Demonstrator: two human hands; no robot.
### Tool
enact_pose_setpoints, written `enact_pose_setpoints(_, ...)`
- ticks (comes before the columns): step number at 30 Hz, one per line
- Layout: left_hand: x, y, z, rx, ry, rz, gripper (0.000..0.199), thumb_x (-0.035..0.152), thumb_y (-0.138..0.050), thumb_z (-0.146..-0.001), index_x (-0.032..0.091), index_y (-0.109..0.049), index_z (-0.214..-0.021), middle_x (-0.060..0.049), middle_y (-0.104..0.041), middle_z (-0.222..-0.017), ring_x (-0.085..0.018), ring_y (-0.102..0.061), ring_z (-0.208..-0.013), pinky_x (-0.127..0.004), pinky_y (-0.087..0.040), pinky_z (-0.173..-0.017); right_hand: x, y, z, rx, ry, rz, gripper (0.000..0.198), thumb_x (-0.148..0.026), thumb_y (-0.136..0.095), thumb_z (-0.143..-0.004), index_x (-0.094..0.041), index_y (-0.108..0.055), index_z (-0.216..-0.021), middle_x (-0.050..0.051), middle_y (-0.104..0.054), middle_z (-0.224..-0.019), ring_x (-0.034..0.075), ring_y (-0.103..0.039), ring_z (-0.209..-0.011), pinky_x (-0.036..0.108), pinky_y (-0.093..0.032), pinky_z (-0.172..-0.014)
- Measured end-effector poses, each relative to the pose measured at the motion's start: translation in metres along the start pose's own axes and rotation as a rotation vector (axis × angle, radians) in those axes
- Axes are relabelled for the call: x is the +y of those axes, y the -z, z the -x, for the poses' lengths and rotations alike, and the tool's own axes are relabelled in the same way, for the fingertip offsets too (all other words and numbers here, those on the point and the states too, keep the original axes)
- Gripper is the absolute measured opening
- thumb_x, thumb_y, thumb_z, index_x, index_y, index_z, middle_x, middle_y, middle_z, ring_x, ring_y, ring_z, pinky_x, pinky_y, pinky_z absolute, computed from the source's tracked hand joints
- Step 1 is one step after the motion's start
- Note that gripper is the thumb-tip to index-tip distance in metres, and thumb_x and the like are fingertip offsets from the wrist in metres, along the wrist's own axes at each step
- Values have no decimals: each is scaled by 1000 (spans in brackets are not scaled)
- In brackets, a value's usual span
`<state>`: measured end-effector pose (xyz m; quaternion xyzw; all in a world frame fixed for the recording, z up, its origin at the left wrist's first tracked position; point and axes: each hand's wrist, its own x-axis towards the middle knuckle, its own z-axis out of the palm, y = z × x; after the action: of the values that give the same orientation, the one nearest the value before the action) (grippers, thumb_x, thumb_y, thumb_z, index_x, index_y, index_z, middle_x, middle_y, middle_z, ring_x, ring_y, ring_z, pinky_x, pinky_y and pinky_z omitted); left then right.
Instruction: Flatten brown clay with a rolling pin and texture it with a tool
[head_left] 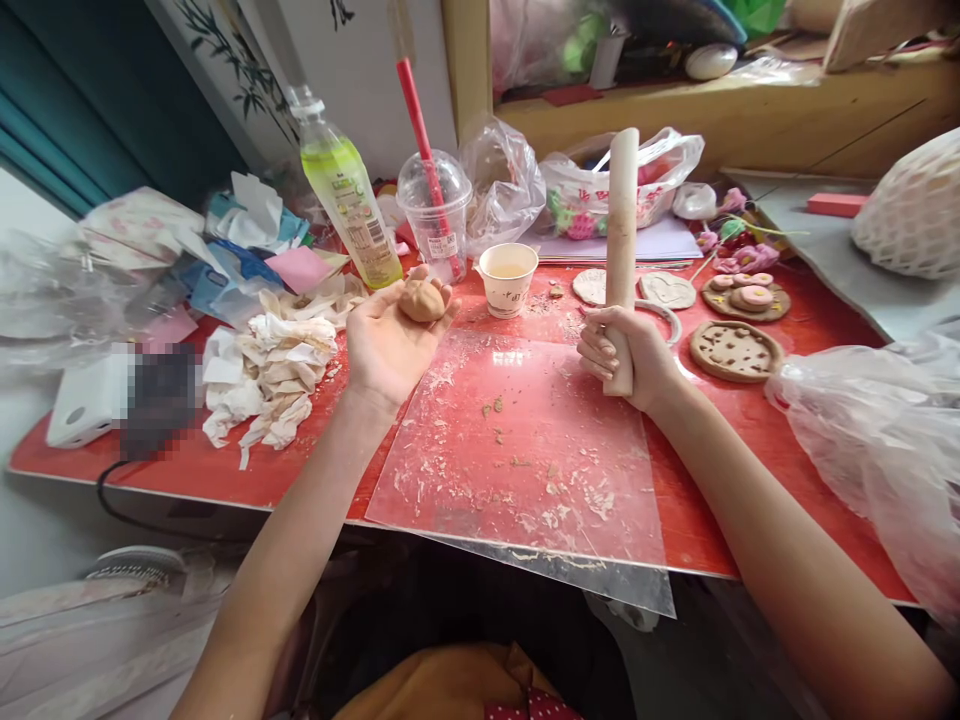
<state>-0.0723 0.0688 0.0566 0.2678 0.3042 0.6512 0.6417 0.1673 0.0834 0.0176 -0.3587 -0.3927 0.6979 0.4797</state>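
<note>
On the upturned palm of my left hand (394, 345) rests a rounded lump of brown clay (421, 301), with the fingertips curling up behind it. My right hand (630, 355) is wrapped round the lower part of a pale wooden rolling pin (622, 220), held upright. Between and below the hands lies a clear plastic sheet (480, 480), dotted with clay crumbs and dried scrapings. Just beyond it stands a paper cup (508, 285) of cloudy liquid. Past the rolling pin are flat pale clay pieces; the heart-marked disc (667, 291) is one, and another is partly hidden.
Crumpled tissues (270, 365) lie left, by a tilted bottle (349, 200) and a plastic cup (435, 205) with a red straw. At right are a spotted clay disc (735, 351), a decorated clay disc (746, 298) and a plastic bag (877, 420). The red table's front edge is near.
</note>
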Motion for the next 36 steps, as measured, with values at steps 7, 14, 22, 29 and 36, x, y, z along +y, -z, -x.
enact_pose_setpoints(7, 2, 0, 2, -6, 110, -52, 30, 45, -53, -82, 17, -63, -87, -3, -66, -66, -12, -66, -63, -18, -54, -54, -1, 0, 1, -8, -7, 9, 31, -20, -58, -71, -22, -31, -54, -6, -31, -39, 6, -22, -34, 23, -17, -30)
enact_pose_setpoints(14, 3, 1, 3, 46, 15, 57, 13, 28, -53, -82, 19, -60, -77, -2, -68, -73, -12, -67, -76, -21, -57, -73, -1, 1, 1, -16, -10, 11, 30, -21, -58, -71, -22, -35, -52, -5, -31, -39, 6, -22, -34, 24, -16, -30)
enact_pose_setpoints(22, 8, 8, 5, 6, 40, 11, 51, 42, -43, -86, 19, -40, -40, 3, -40, -36, -5, -32, -31, -21, -33, -36, -1, 2, 0, -34, -11, 8, 32, -21, -58, -71, -22, -31, -53, -6, -31, -39, 6, -23, -33, 22, -18, -29)
enact_pose_setpoints(29, 4, 2, 4, 45, 67, 15, 29, 33, -46, -84, 18, -55, -61, 0, -58, -55, -8, -57, -51, -19, -52, -52, -1, 2, 0, -29, -13, 11, 31, -20, -57, -71, -22, -32, -53, -5, -31, -39, 6, -23, -33, 22, -18, -29)
enact_pose_setpoints(36, 3, -4, 3, -17, 87, -26, 25, 28, -49, -86, 16, -59, -106, -3, -68, -81, -11, -68, -80, -13, -56, -65, -1, 2, -1, -19, -19, 13, 29, -22, -60, -69, -23, -35, -54, -6, -31, -40, 6, -22, -34, 23, -17, -29)
